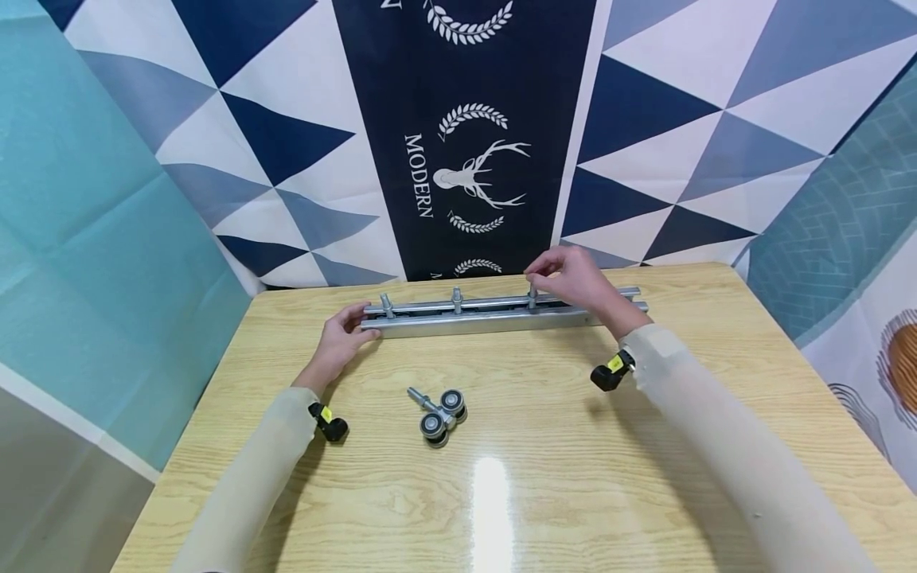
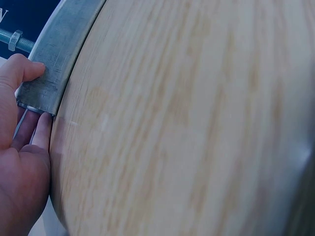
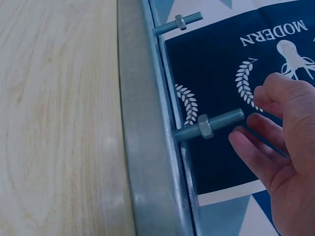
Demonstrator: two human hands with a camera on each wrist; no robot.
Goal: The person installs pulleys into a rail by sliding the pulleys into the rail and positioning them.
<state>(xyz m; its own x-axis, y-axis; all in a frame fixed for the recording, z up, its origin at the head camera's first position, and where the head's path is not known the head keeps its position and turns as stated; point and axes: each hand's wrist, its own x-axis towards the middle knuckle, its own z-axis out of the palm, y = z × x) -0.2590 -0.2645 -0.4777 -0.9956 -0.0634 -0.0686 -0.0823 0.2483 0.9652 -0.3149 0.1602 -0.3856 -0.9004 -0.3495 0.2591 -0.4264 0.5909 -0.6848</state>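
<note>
A long silver metal track (image 1: 487, 323) lies along the back of the table, its slot facing up. Three threaded bolts with nuts stand up from the slot: a left bolt (image 1: 387, 305), a middle bolt (image 1: 457, 300) and a right bolt (image 3: 211, 126). My left hand (image 1: 338, 342) grips the track's left end, thumb on the front face and fingers around the end. Over the right bolt is my right hand (image 1: 573, 278), its fingers loosely bent. In the right wrist view the fingertips (image 3: 238, 140) sit just off the bolt's tip.
A loose roller trolley (image 1: 444, 419), with a threaded bolt and black-and-silver wheels, lies on the wooden table (image 1: 387, 509) in front of the track. Right behind the table hangs a patterned cloth (image 1: 308, 151) with triangles and a deer print.
</note>
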